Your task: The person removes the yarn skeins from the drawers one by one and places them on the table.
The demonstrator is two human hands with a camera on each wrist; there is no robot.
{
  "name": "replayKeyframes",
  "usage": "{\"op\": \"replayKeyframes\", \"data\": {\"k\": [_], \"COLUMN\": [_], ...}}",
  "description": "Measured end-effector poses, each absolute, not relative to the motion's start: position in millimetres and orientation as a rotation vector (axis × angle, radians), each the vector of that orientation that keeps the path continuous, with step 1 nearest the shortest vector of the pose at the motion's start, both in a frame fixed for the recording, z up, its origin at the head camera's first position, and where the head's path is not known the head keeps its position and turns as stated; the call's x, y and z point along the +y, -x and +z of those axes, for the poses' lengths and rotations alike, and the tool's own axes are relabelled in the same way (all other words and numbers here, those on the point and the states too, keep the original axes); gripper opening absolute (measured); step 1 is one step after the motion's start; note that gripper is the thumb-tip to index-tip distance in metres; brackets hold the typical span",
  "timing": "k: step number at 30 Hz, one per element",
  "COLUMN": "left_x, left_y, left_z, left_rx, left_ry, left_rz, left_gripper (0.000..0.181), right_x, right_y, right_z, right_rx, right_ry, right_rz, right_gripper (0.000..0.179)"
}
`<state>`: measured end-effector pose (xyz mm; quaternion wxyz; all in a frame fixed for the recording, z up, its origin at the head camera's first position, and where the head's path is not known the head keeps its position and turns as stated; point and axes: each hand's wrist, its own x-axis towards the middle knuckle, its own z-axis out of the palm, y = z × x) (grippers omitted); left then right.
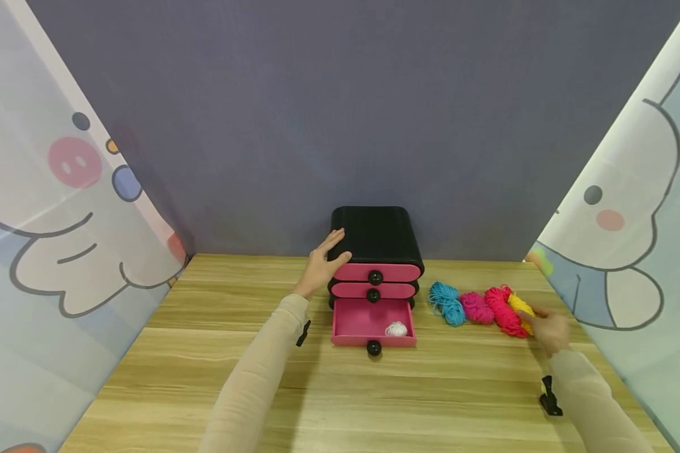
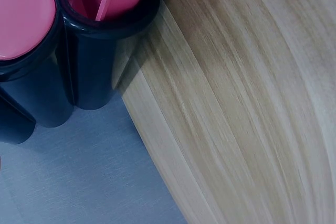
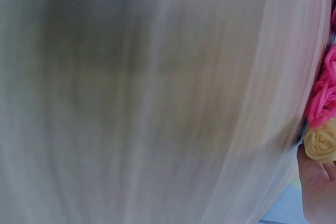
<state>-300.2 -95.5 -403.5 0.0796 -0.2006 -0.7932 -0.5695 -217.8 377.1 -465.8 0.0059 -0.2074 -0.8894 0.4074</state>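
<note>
A small black drawer cabinet (image 1: 374, 233) with pink drawer fronts stands near the back of the table. Its bottom drawer (image 1: 354, 318) is pulled out and holds a ball of white yarn (image 1: 396, 329). My left hand (image 1: 322, 264) rests with spread fingers against the cabinet's upper left edge. At the right, my right hand (image 1: 549, 330) has its thumb and fingers about a bundle of yellow yarn (image 1: 521, 309). That yellow yarn (image 3: 321, 141) also shows beside the thumb in the right wrist view. The left hand is almost wholly outside the left wrist view.
Left of the yellow yarn lie a bright pink bundle (image 1: 505, 311), a magenta bundle (image 1: 476, 307) and a blue bundle (image 1: 447, 303), in a row. A grey wall (image 1: 362, 113) rises behind the wooden table (image 1: 453, 390). Printed cloth panels (image 1: 623, 251) flank both sides.
</note>
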Motion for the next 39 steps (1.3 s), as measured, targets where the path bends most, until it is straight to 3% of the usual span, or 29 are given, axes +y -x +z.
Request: {"op": "replayKeyframes", "data": {"k": [13, 39], "left_x": [-93, -93], "left_y": [276, 278], "left_z": [-375, -377], "left_rx": [-2.355, -2.358], "left_ry": [0.656, 0.645], "left_rz": [-1.747, -1.726], "left_gripper": [0.060, 0.059], "right_x": [373, 383], "right_y": [216, 215], "right_z": [-464, -469], "right_rx": [-2.832, -2.746], "right_ry": [0.568, 0.476], "right_rz": [1.352, 1.278], "right_gripper": [0.068, 0.071]}}
